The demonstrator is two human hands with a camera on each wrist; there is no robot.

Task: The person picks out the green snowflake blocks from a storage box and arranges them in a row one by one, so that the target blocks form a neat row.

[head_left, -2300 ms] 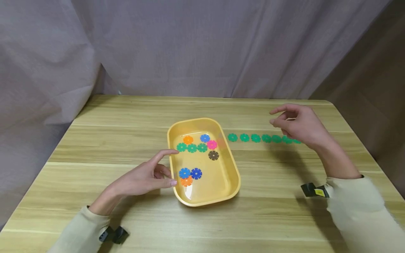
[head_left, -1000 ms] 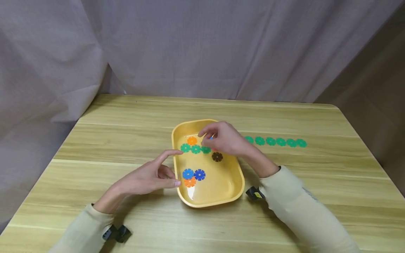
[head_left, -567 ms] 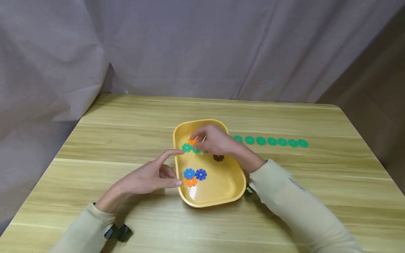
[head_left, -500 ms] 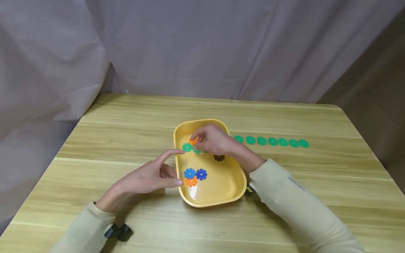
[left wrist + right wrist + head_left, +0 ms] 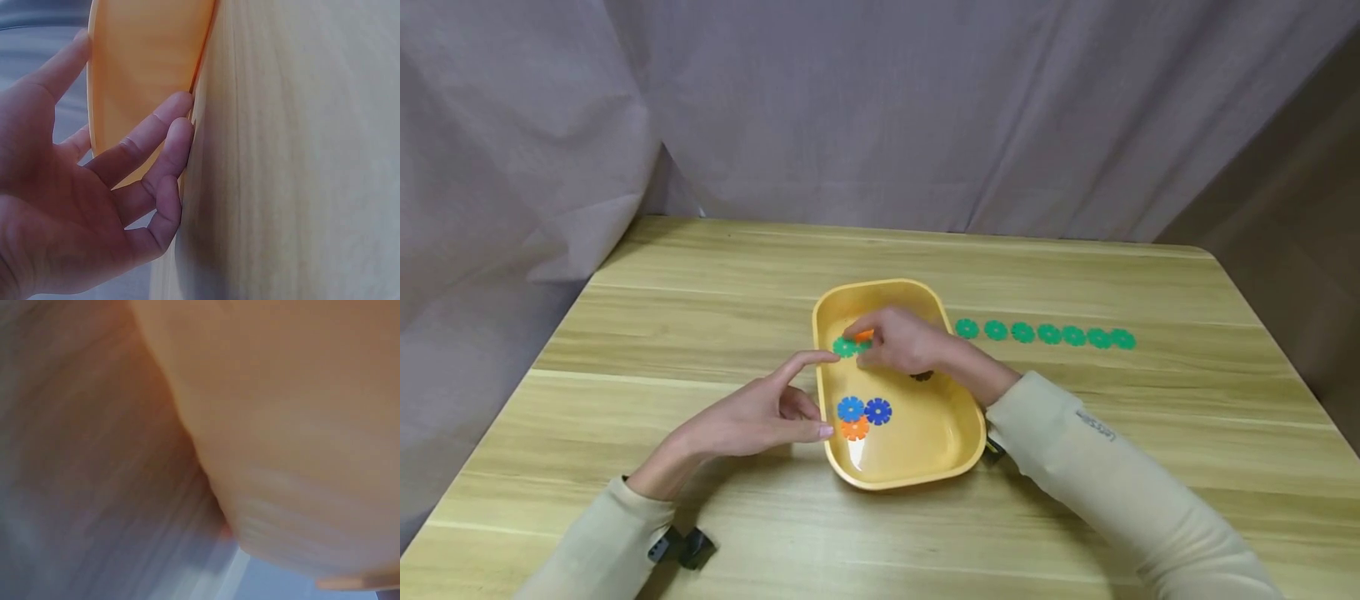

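Note:
A yellow tray [image 5: 910, 442] stands on the table with several flower-shaped plastic discs inside. My left hand [image 5: 752, 421] touches the tray's left side; in the left wrist view its index fingertip meets the rim and its other fingers lie along the outer wall. My right hand [image 5: 902, 342] reaches into the tray, thumb and index finger spread over a green disc [image 5: 845, 347] and an orange disc [image 5: 865, 336]. Contact with a disc cannot be made out. It partly hides a dark brown disc [image 5: 922, 376]. The right wrist view is blurred.
A light blue disc [image 5: 851, 408], a dark blue disc [image 5: 878, 411] and another orange disc [image 5: 855, 429] lie in the tray's near part. Right of the tray, a row of several green discs [image 5: 1049, 334] lies on the wooden table [image 5: 1075, 275]. A grey curtain [image 5: 850, 108] hangs behind.
My right hand has come from above the green row, leftward into the tray, then slightly nearer, with its thumb and index finger more spread. My left hand stays at the tray's side.

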